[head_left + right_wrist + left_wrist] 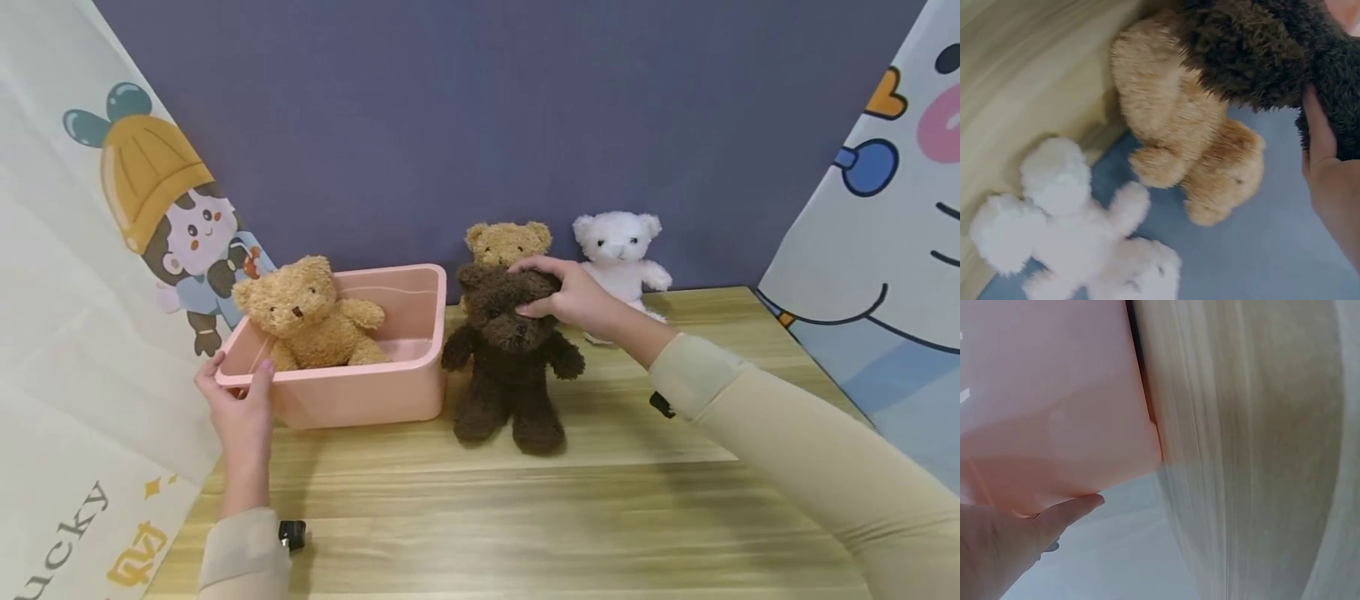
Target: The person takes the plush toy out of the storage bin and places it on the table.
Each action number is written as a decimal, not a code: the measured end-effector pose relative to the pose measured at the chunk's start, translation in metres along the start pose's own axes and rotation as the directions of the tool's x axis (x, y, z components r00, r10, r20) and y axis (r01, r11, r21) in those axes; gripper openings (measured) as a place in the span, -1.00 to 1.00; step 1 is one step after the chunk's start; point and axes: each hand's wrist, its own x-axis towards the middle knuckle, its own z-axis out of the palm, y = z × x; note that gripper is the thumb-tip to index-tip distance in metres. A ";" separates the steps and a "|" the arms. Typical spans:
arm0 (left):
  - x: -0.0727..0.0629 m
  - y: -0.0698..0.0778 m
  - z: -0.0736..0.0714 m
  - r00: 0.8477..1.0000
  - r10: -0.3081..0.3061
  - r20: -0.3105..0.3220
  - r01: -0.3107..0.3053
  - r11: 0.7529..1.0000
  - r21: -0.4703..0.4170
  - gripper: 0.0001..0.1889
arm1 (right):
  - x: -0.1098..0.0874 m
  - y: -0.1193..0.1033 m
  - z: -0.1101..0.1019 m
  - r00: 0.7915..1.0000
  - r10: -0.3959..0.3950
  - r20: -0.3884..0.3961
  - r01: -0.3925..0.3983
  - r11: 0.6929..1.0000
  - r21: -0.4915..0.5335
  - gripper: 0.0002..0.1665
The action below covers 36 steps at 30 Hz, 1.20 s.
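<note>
Pink rectangular plastic bin (356, 400): holds seated tan plush bear (315, 333).
Dark-brown plush bear (510, 375): upright, just beside bin.
Right hand (577, 298): fingers grip brown bear's head; apparently the grasping step, so lifting calls for firmness.
Left hand (242, 417): pinches bin's near corner.

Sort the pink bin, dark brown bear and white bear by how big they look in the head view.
1. Pink bin
2. Dark brown bear
3. White bear, partly covered and farther back, so real size unsure
</note>
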 end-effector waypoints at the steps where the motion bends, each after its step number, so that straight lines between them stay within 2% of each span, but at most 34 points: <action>1: 0.001 0.000 0.000 1.000 0.001 -0.002 -0.001 1.000 -0.004 -0.26 | 0.003 0.004 0.002 1.000 0.003 0.004 -0.003 1.000 0.014 -0.30; 5: 0.003 -0.002 0.000 1.000 0.004 -0.004 -0.004 1.000 -0.029 -0.26 | 0.014 0.017 0.004 1.000 0.007 0.018 -0.006 1.000 -0.007 -0.30; 9: 0.003 -0.003 0.001 1.000 0.006 0.009 -0.005 0.999 -0.036 -0.26 | 0.017 0.017 -0.004 0.999 -0.002 0.040 0.008 0.990 -0.140 -0.27; 12: 0.001 -0.002 0.002 1.000 0.019 0.018 -0.018 0.999 -0.042 -0.26 | 0.017 0.013 -0.016 0.997 0.010 0.071 0.009 0.967 -0.256 -0.24; 15: 0.000 0.000 0.003 0.999 0.038 0.012 -0.037 0.998 -0.051 -0.27 | 0.018 0.011 -0.027 0.995 0.015 0.102 0.018 0.947 -0.321 -0.24; 18: -0.001 0.001 0.002 0.999 0.043 0.005 -0.043 0.998 -0.043 -0.28 | 0.020 0.015 -0.031 0.994 0.013 0.108 0.021 0.951 -0.308 -0.26; 24: 0.000 -0.001 0.000 1.000 0.027 0.013 -0.026 1.000 -0.013 -0.27 | 0.026 0.035 -0.026 0.995 0.043 0.085 -0.028 0.984 -0.173 -0.25; 26: 0.000 -0.001 -0.001 1.000 0.014 0.020 -0.014 1.000 -0.002 -0.26 | 0.028 0.041 -0.023 0.994 0.040 0.101 -0.018 0.979 -0.202 -0.24; 31: 0.000 -0.001 -0.002 1.000 -0.005 0.017 0.005 1.000 0.014 -0.26 | 0.033 0.049 -0.016 0.990 0.039 0.138 0.009 0.944 -0.330 -0.23; 36: -0.001 0.000 -0.002 1.000 0.003 0.017 -0.003 1.000 0.004 -0.26 | 0.036 0.050 -0.018 0.990 0.068 0.125 -0.019 0.933 -0.359 -0.22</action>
